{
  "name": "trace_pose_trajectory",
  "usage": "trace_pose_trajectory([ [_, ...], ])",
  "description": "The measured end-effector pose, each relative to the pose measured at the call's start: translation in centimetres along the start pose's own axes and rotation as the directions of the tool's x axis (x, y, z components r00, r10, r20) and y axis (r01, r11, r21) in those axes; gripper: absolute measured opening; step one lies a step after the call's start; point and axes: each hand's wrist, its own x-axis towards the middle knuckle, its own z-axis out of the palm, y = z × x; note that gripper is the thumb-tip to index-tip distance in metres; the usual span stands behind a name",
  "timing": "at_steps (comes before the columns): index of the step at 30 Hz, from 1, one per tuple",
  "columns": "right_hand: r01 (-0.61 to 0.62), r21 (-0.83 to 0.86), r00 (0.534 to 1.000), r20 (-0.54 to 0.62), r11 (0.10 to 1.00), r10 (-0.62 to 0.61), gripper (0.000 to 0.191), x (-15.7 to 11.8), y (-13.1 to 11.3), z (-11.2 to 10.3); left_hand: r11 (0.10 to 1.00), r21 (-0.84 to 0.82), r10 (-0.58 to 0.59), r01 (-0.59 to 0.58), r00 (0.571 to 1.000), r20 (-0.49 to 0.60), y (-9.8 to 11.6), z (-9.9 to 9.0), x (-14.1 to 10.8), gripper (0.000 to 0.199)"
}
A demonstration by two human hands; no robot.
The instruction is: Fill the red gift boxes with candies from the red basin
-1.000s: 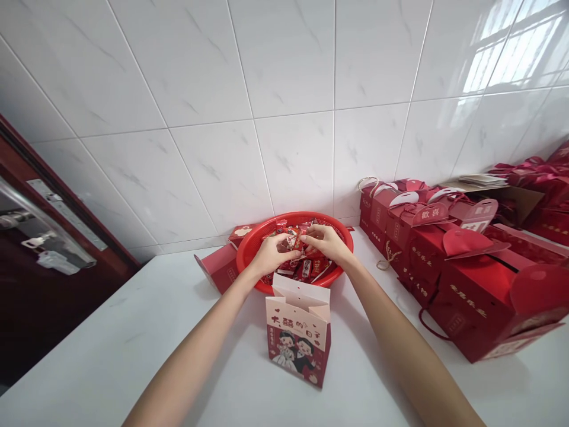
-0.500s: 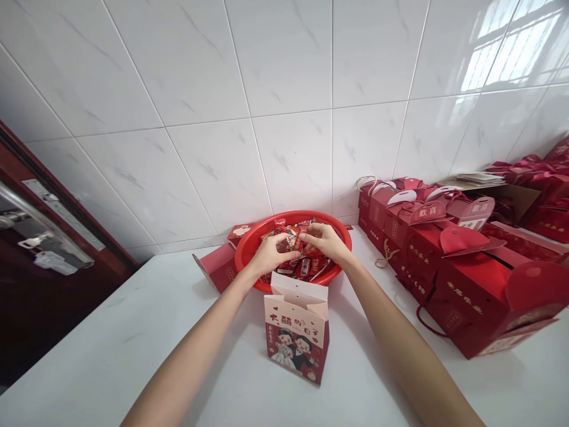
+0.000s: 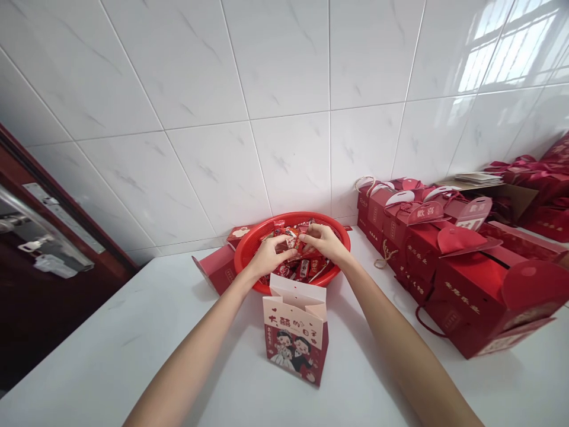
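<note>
Both hands are over a red plastic basket (image 3: 243, 256) filled with wrapped candies (image 3: 304, 268). My left hand (image 3: 269, 256) pinches one side of a red-and-white wrapped candy (image 3: 292, 239), thumb and fingers curled toward it. Across from it, my right hand (image 3: 328, 241) has its fingers closed on the candy's other side. Just in front of the basket, between my forearms, a paper gift box (image 3: 296, 338) stands upright with its top flaps open. Its front carries a cartoon bride and groom below red characters.
Several red gift boxes (image 3: 457, 296) with handles line the right side of the white table (image 3: 133, 356). Another red box (image 3: 216, 268) lies beside the basket at left. A tiled wall (image 3: 293, 166) rises behind; a dark red door (image 3: 53, 284) with keys is at far left.
The hands stay over the basket with the candy between them, fingers shifting only slightly. The whole view has moved very little.
</note>
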Motion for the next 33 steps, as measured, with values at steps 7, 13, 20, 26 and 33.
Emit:
trace_pose_trajectory([
  [7, -0.026, -0.003, 1.000, 0.001, 1.000, 0.026, 0.033, -0.2, -0.3, 0.0, 0.999, -0.018, 0.030, -0.030, 0.999, 0.011, 0.3, 0.0, 0.0, 0.040],
  [13, 0.057, -0.179, 0.974, -0.205, 0.982, -0.094, 0.026, 0.3, 0.1, 0.0, 0.996, 0.026, -0.087, 0.085, 0.992, 0.091, -0.2, 0.4, 0.2, 0.040],
  [20, -0.011, -0.096, 0.923, -0.384, 0.995, -0.027, 0.022, 0.2, 0.0, -0.2, 0.765, 0.644, -0.264, -0.021, 0.901, 0.344, 0.8, 0.5, 0.2, 0.038],
  [26, -0.026, -0.047, 0.912, -0.411, 0.999, 0.005, 0.019, 0.1, -0.3, 0.0, 0.524, 0.847, -0.415, -0.092, 0.840, 0.349, 1.9, 1.0, 1.2, 0.060],
  [33, -0.015, 0.013, 0.898, -0.440, 1.000, 0.019, 0.022, 0.3, 0.1, -0.1, 0.517, 0.848, -0.370, -0.113, 0.864, 0.341, 2.4, 1.9, 2.3, 0.039],
])
